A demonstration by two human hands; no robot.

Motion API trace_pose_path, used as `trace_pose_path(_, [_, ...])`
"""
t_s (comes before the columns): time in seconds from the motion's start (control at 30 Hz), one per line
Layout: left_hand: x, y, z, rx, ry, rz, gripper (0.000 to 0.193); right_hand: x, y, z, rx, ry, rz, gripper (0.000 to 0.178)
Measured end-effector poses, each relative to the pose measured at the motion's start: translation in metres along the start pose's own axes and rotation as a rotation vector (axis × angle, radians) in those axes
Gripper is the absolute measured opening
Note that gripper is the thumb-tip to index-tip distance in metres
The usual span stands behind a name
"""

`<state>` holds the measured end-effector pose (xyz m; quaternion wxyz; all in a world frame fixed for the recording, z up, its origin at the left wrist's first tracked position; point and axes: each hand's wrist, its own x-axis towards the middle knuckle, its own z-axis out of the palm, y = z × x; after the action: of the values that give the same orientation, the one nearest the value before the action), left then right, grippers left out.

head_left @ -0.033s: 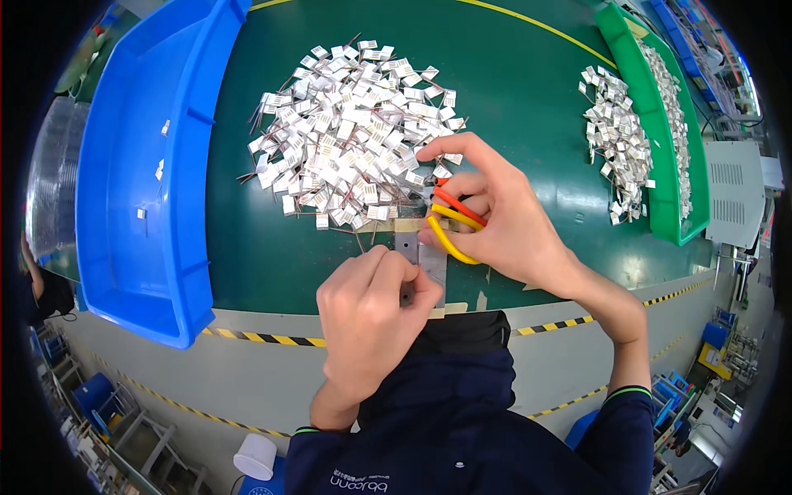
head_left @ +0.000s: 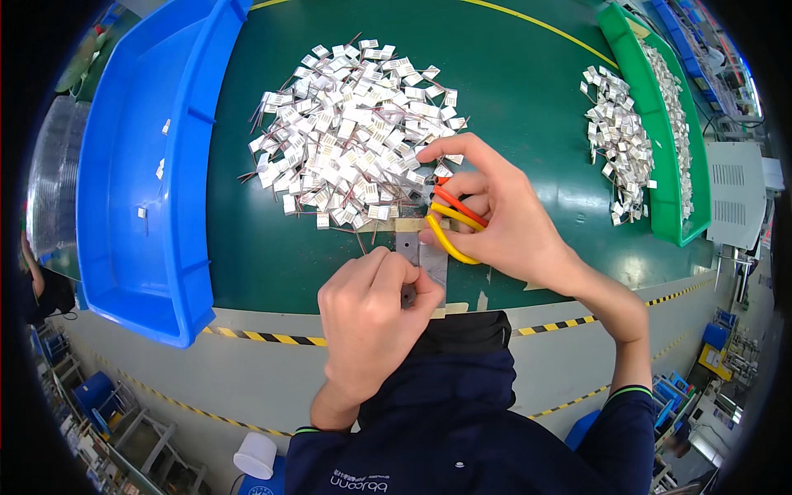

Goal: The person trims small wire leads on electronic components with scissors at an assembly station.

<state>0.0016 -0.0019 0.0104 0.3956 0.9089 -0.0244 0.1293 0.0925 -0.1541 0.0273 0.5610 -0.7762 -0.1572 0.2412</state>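
Note:
My right hand (head_left: 511, 219) is wrapped round small pliers with orange-red and yellow handles (head_left: 450, 241); its index finger reaches out over the edge of the pile, and the jaws are mostly hidden. Lower and to the left, my left hand (head_left: 371, 297) is closed in a pinch above a grey metal plate (head_left: 407, 239) with small holes, taped to the table. What its fingertips hold, if anything, cannot be made out. Just beyond both hands lies a large heap of white connectors (head_left: 355, 132) with short thin dark and reddish wires.
A long blue bin (head_left: 186, 148) stands at the left with a few connectors inside. Far right on the green table (head_left: 528, 107), a smaller connector heap (head_left: 615, 136) lies against a green bin (head_left: 664, 165) holding more. Black-and-yellow tape (head_left: 264, 337) runs near the front edge.

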Motion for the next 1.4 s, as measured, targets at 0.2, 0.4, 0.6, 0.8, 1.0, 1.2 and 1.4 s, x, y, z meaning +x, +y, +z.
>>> trace_pose_path(0.2, [-0.007,0.002,0.001,-0.046,-0.014,-0.043,0.023,-0.001,-0.002,-0.014,0.266,-0.028,0.068,0.047])
trace_pose_path(0.4, [-0.01,0.008,0.0,0.002,-0.027,-0.054,0.025,-0.007,-0.001,-0.034,0.324,-0.198,0.061,0.034])
trace_pose_path(0.6, [-0.011,0.009,-0.002,0.056,-0.09,-0.071,0.028,-0.006,-0.006,-0.048,0.254,-0.587,0.484,0.013])
trace_pose_path(0.8, [-0.01,0.012,-0.003,0.046,-0.107,-0.081,0.027,-0.009,-0.001,-0.039,0.207,-0.58,0.545,0.012])
trace_pose_path(1.0, [-0.01,0.012,0.0,0.015,-0.073,-0.084,0.026,-0.008,-0.005,-0.04,0.201,-0.576,0.57,0.014])
trace_pose_path(1.2, [-0.011,0.01,0.001,-0.013,-0.04,-0.073,0.026,-0.008,0.007,-0.034,0.268,-0.545,0.563,0.013])
trace_pose_path(1.4, [-0.012,0.007,0.001,-0.011,-0.046,-0.057,0.027,-0.004,-0.01,-0.032,0.267,-0.545,0.557,0.012])
